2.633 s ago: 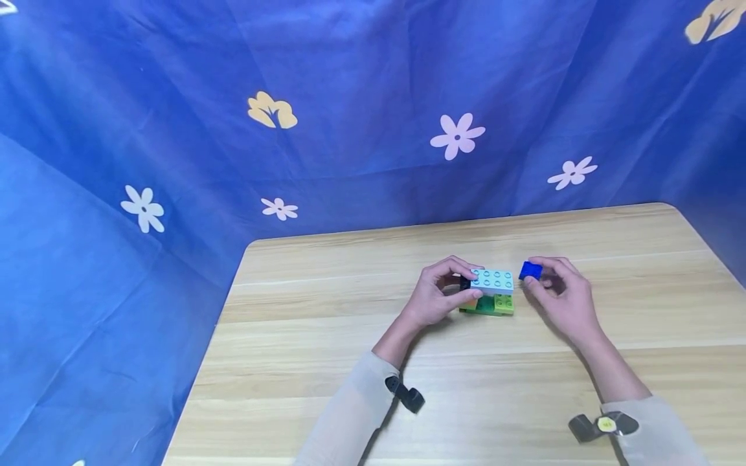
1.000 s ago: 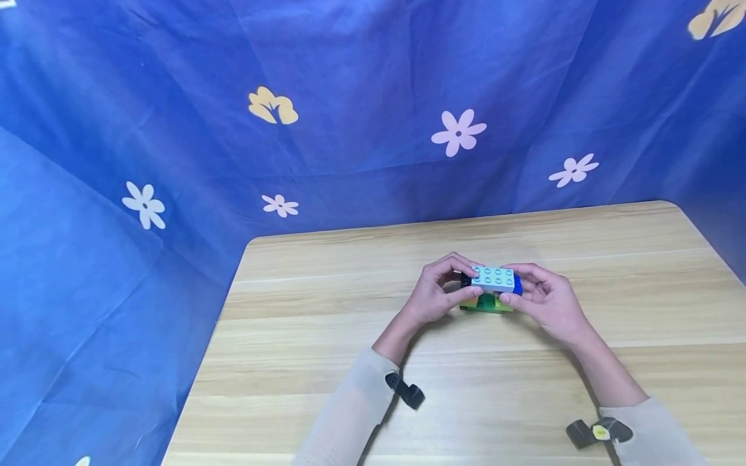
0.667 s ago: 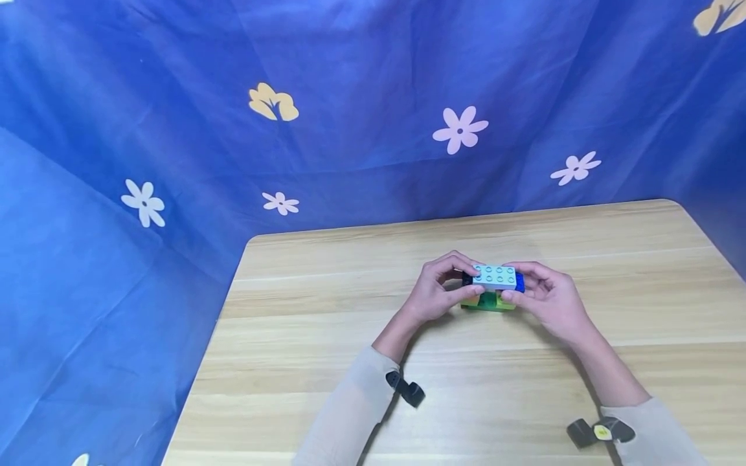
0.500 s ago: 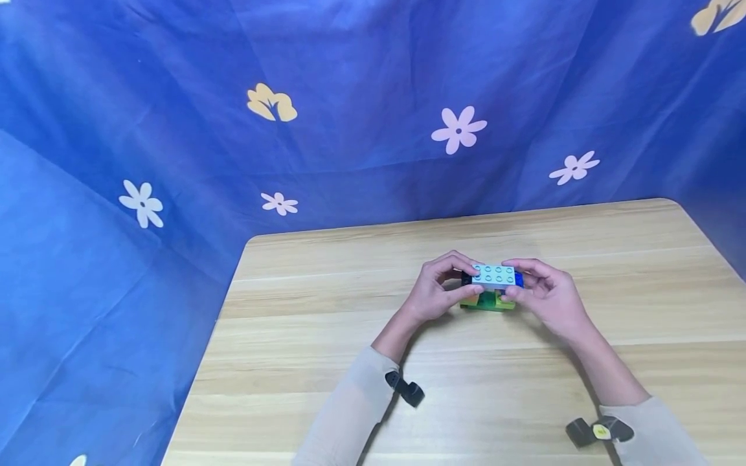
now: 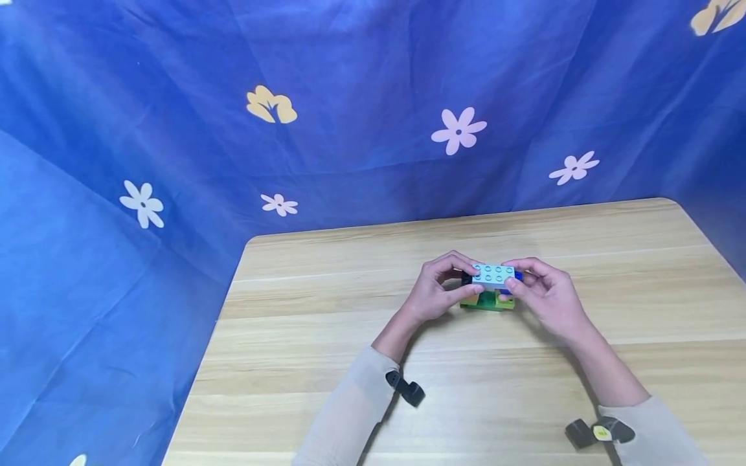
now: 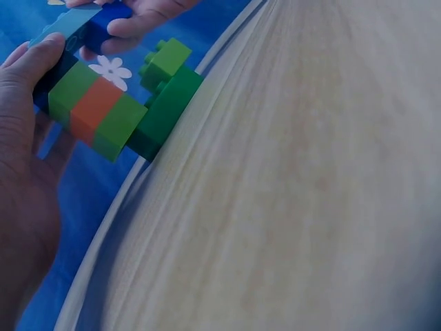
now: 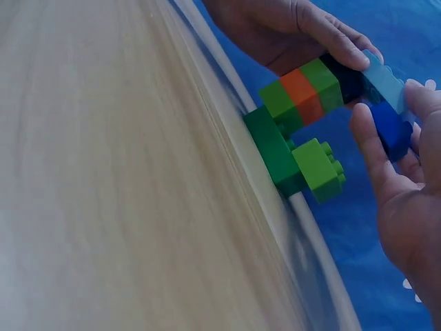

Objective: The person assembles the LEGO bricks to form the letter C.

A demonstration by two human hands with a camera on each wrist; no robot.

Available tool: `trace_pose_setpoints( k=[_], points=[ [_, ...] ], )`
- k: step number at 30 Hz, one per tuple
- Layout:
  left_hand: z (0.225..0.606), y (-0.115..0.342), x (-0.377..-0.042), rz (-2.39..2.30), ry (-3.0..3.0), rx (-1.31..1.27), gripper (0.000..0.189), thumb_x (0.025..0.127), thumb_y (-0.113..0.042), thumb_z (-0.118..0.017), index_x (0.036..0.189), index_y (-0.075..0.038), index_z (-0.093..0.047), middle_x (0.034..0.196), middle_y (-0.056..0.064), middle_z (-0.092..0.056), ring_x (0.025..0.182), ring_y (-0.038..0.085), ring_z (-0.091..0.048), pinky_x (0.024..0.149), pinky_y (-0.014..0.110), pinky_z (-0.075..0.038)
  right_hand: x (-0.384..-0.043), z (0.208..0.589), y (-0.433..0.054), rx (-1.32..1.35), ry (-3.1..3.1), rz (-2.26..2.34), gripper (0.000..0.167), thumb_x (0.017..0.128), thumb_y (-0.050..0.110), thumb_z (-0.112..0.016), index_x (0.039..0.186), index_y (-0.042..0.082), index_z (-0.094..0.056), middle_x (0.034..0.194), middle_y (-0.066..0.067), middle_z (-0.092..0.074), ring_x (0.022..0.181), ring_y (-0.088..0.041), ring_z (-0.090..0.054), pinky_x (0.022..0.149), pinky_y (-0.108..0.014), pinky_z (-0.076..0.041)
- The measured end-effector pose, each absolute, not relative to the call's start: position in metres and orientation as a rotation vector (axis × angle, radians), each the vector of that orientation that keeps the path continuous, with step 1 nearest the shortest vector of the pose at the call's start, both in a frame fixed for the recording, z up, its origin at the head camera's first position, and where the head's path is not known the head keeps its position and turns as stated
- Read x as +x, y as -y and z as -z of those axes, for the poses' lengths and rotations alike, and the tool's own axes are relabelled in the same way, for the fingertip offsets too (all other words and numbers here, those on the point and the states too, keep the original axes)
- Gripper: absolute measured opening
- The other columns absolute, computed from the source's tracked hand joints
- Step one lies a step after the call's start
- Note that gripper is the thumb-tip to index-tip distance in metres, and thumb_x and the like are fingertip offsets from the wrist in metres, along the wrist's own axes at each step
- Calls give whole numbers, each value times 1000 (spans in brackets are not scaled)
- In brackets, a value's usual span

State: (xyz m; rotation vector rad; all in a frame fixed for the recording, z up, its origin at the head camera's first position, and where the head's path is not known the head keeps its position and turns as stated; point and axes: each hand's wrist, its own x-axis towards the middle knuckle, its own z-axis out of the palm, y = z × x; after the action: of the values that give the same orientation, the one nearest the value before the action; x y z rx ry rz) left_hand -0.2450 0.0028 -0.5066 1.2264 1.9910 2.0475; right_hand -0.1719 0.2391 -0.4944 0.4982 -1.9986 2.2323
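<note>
A toy-brick build stands on the table: a dark green base brick (image 7: 272,155), a light green brick (image 7: 318,171) on one end, and a column with an orange brick (image 7: 301,95) between light green ones. A black brick (image 7: 342,79) tops this column. From it a light blue brick (image 5: 489,277) reaches out sideways. My left hand (image 5: 434,291) grips the light blue brick's left end by the black brick. My right hand (image 5: 550,294) pinches a blue brick (image 7: 391,129) against the underside of its right end, thumb on top. Above the single light green brick, the blue one hangs apart from it.
The build sits on a wooden table (image 5: 326,336). A blue cloth (image 5: 361,129) with printed flowers hangs behind the table and along its left side. Black straps with small devices are on both sleeves.
My right hand has brought the blue brick left and under the light blue brick's right end. Its thumb has shifted up onto the light blue brick. The left hand keeps its hold.
</note>
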Motion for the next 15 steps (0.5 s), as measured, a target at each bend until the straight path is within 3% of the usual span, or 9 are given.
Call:
trace_pose_setpoints(
  k=[7,15],
  points=[
    [505,-7,-245,-2011,-2038,1231,25,89,6,-81,111,-1,-70,119,19,-70,111,19,-68,93,40,-63,-172,496,-248,488,2187,-1978,30,102,-8,-61,132,-9,-60,125,-4,-69,110,-11,-70,88,-20,-60],
    [506,-5,-246,-2059,-2075,1165,31,90,7,-79,117,-1,-66,124,19,-69,110,19,-69,92,39,-64,-176,502,-249,473,2231,-1845,41,103,-7,-61,143,-3,-57,131,-1,-67,116,-13,-65,94,-16,-55]
  ],
)
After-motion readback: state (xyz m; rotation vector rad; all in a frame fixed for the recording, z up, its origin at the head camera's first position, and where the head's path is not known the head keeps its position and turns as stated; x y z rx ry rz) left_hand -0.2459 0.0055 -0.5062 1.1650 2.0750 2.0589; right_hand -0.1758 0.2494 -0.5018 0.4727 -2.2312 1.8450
